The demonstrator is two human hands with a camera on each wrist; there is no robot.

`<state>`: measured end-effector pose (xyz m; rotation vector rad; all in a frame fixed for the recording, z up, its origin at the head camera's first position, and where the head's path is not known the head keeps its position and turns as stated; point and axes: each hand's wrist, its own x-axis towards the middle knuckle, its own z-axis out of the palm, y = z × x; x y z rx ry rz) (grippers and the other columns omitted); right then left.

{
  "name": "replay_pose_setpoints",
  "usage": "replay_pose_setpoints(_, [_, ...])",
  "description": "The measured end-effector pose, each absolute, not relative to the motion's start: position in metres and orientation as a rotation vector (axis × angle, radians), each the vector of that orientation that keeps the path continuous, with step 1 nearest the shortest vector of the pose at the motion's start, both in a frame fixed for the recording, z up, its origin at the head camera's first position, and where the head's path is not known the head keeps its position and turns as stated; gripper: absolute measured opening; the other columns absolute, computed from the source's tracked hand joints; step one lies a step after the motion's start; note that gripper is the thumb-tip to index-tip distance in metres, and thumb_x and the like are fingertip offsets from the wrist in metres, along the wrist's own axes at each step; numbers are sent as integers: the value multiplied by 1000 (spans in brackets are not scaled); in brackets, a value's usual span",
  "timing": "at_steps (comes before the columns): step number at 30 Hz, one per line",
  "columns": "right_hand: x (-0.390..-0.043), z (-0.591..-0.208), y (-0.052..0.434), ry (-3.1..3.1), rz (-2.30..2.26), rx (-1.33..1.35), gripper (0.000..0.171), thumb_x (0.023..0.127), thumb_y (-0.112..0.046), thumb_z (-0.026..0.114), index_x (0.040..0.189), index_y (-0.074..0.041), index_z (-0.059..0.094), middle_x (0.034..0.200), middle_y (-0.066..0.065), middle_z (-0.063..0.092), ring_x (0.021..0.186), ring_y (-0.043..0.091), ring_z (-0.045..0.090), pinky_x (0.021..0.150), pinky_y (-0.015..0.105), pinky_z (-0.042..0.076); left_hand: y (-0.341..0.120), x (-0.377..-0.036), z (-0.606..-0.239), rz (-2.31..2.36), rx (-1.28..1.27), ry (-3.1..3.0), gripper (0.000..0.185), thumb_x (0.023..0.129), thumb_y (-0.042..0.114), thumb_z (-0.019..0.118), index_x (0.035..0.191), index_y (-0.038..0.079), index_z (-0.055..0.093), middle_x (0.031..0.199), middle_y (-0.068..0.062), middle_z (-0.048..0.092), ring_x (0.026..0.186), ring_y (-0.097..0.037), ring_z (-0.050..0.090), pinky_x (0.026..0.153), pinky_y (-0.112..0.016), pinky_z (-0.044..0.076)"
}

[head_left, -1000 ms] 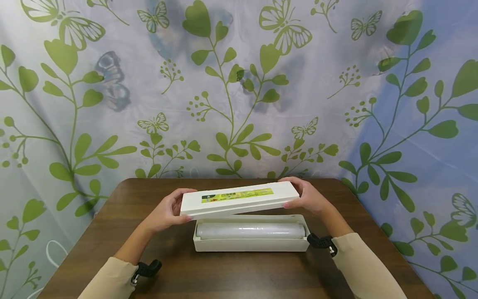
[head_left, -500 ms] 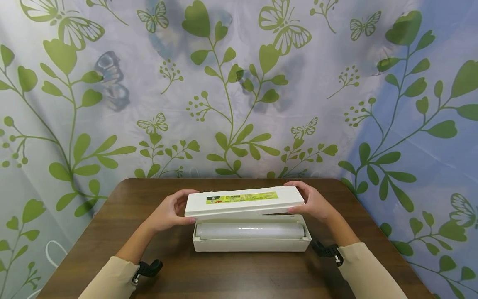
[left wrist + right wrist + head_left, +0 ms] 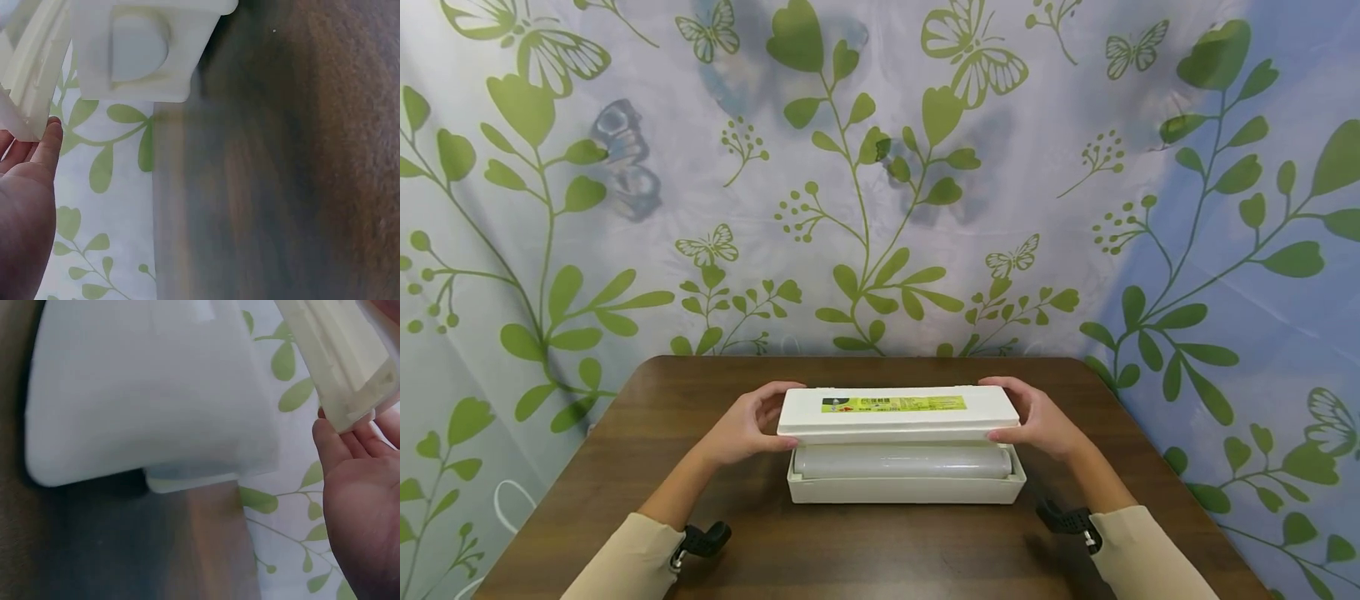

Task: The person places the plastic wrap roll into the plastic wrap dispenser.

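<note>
Over mid-table, left hand grips the left end of the white lid, held level just above the open dispenser box w/ cling-film roll inside. Right hand grips lid's right end. Bare wooden table all round; box well clear of table edges.

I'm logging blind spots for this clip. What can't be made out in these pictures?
- Print on the lid label: head view, too small.
- Roll back half: lid covers it.
- Left hand and right hand fingertips: behind the lid ends.
- Box base: right wrist view, blurred.
</note>
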<state>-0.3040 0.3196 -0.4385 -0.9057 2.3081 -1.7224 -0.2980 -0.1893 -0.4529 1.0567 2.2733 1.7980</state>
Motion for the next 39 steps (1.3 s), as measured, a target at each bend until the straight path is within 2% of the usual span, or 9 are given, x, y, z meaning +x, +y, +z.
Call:
replay_pose_setpoints(7, [-297, -448, 322, 2320, -1734, -852, 84, 80, 4, 82, 151, 7, 37, 129, 5, 64, 105, 13, 67, 81, 34, 61, -188, -297, -456, 1782, 1057, 2288, 76, 78, 1, 87, 144, -1, 49, 142, -21, 55, 124, -6, 60, 106, -17, 47])
replay_pose_setpoints(16, [-293, -459, 325, 2360, -1740, -880, 76, 79, 5, 82, 145, 3, 45, 127, 8, 63, 103, 14, 67, 79, 35, 62, -185, -295, -462, 1779, 1078, 2274, 80, 79, 2, 86, 147, -8, 43, 145, -23, 52, 128, -3, 57, 108, -14, 44])
replay_pose_setpoints(23, [-286, -464, 324, 2398, -1709, -824, 76, 80, 1, 83, 146, 2, 45, 128, 11, 63, 102, 14, 67, 79, 35, 62, -183, -292, -466, 1787, 1020, 2281, 79, 78, 3, 87, 145, -3, 46, 144, -21, 54, 125, -5, 60, 106, -16, 47])
replay_pose_setpoints(26, [-283, -464, 325, 2408, -1706, -821, 74, 81, 1, 82, 146, 1, 46, 127, 11, 64, 102, 14, 68, 79, 35, 62, -182, -291, -468, 1777, 1008, 2298, 80, 78, 4, 88, 145, -5, 45, 144, -20, 54, 125, -6, 60, 106, -15, 46])
replay_pose_setpoints(30, [-281, -466, 327, 2411, -1719, -810, 73, 80, 1, 82, 144, 0, 48, 124, 6, 66, 100, 14, 68, 78, 36, 62, -182, -292, -471, 1759, 1022, 2307, 78, 78, 5, 88, 145, -2, 48, 143, -18, 56, 126, -5, 59, 107, -14, 44])
replay_pose_setpoints(34, [-280, -469, 329, 2412, -1729, -814, 71, 81, 3, 82, 144, 1, 49, 124, 5, 66, 100, 14, 68, 77, 36, 62, -181, -291, -474, 1745, 1053, 2300, 73, 80, 6, 87, 143, 4, 51, 141, -16, 58, 127, -7, 59, 108, -15, 44])
replay_pose_setpoints(39, [-278, -473, 331, 2395, -1744, -817, 70, 81, 4, 80, 143, 4, 48, 123, 5, 66, 99, 13, 68, 76, 36, 62, -179, -290, -475, 1724, 1045, 2313, 73, 79, 8, 88, 142, 4, 52, 138, -16, 60, 125, -8, 60, 107, -16, 45])
